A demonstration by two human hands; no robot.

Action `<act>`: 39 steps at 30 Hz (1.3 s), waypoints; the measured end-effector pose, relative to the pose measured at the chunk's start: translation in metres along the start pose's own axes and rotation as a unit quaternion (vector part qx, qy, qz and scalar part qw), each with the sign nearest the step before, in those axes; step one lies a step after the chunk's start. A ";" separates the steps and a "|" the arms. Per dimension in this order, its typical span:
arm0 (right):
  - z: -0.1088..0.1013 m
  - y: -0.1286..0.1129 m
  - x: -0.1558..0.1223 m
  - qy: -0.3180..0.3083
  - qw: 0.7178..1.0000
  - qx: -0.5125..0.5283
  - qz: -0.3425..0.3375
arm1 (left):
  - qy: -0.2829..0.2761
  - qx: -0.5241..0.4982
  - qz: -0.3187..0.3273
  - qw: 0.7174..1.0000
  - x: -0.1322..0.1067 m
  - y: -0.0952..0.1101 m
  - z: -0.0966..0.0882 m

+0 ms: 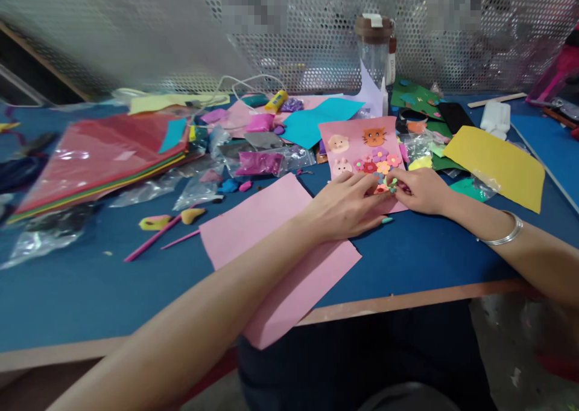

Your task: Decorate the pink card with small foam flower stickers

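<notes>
A pink card [357, 142] with foam animal faces and flower stickers lies on the blue table [429, 248]. Both my hands rest on its near edge. My left hand [346, 206] lies over the card's lower part, fingers curled and pressed together at the tips. My right hand [418, 189] meets it from the right, fingertips pinched on a small green and coloured foam piece [391, 184] on the card. A silver bangle [506, 233] is on my right wrist. A larger pink sheet [271, 242] lies under my left forearm.
A stack of coloured sheets in plastic [99, 157] lies at the left. Small bags of craft bits [257, 160], a turquoise sheet [316, 121], a yellow sheet [493, 163], a green sheet [414, 97] and a clear bottle [374, 49] crowd the back. Perforated metal panel behind. Pink sticks [154, 239] lie left.
</notes>
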State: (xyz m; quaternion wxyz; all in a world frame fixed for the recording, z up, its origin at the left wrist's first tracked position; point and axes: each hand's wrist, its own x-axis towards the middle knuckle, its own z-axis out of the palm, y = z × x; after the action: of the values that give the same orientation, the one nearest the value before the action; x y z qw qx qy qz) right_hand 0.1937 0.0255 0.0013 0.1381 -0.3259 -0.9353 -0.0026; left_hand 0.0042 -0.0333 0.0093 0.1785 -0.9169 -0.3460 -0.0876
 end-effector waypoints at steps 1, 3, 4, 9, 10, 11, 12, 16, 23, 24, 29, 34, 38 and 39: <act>0.000 0.000 0.000 0.001 1.000 0.001 -0.002 | -0.006 0.000 0.001 1.000 0.000 0.000 0.000; 0.001 0.000 0.000 0.002 1.000 0.001 -0.005 | -0.017 -0.001 -0.001 1.000 0.000 0.000 0.000; 0.001 0.001 0.000 0.002 1.000 0.002 -0.006 | -0.022 -0.002 -0.002 1.000 0.000 0.000 0.000; 0.001 0.000 0.001 0.004 1.000 0.002 -0.006 | -0.019 -0.006 -0.025 0.999 0.000 0.001 0.004; 0.001 0.000 0.001 0.004 1.000 0.003 -0.006 | -0.014 -0.010 -0.030 0.999 0.000 0.002 0.004; 0.001 0.000 0.001 0.002 1.000 0.003 -0.005 | -0.009 -0.015 -0.034 0.999 0.000 0.002 0.005; 0.001 0.000 0.001 0.000 1.000 0.004 -0.004 | -0.006 -0.021 -0.037 0.999 0.000 0.003 0.005; 0.001 -0.001 0.001 -0.005 1.000 0.004 -0.001 | -0.002 -0.040 -0.041 0.998 0.000 0.004 0.006; -0.001 -0.005 -0.002 0.055 0.998 0.041 0.014 | 0.004 -0.035 -0.035 0.999 -0.001 -0.004 0.008; -0.002 -0.005 -0.003 0.072 0.996 0.057 0.014 | 0.009 -0.037 -0.040 0.998 -0.002 -0.006 0.008; -0.002 -0.006 -0.002 0.171 0.977 0.126 0.019 | 0.058 -0.058 -0.061 0.995 -0.003 -0.011 0.009; 0.004 -0.011 -0.001 0.176 0.957 0.226 0.041 | 0.152 -0.054 -0.084 0.983 -0.001 -0.007 0.008; 0.004 -0.020 -0.004 0.138 0.932 0.334 0.034 | 0.220 -0.046 -0.103 0.969 -0.001 -0.005 0.007; 0.004 -0.021 -0.004 0.121 0.930 0.348 0.025 | 0.229 -0.048 -0.102 0.967 -0.001 -0.005 0.007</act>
State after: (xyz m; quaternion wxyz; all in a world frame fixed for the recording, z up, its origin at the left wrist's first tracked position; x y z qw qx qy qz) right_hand 0.1827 0.0066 -0.0018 0.3545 -0.2784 -0.8453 0.2868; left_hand 0.0005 -0.0275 0.0043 0.1992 -0.8396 -0.3833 -0.3294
